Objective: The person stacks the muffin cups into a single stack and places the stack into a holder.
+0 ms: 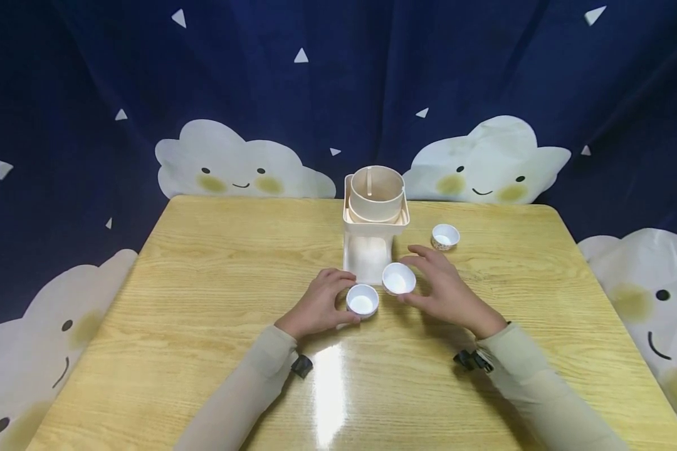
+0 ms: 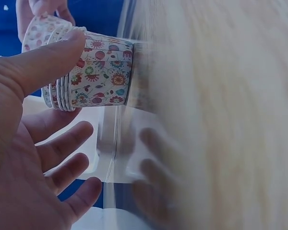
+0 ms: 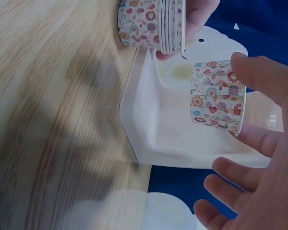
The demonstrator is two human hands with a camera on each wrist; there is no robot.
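Note:
My left hand [image 1: 320, 303] grips a small stack of nested paper baking cups [image 1: 363, 301] between thumb and index finger. In the left wrist view the stack [image 2: 103, 74] shows a floral print and several rims, its base on the tabletop. Just to the right, my right hand [image 1: 444, 289] pinches a single paper baking cup [image 1: 398, 279] by its rim. The right wrist view has this cup [image 3: 216, 96] raised off the table, with the other fingers spread loosely away from it. Another paper baking cup [image 1: 445, 236] stands on the table behind my right hand.
A cream-coloured stand [image 1: 370, 254] with a round open container [image 1: 377, 193] on top stands at the table's back middle, directly beyond both hands. The wooden table [image 1: 214, 288] ends at a dark blue curtain [image 1: 248, 75] with cloud prints.

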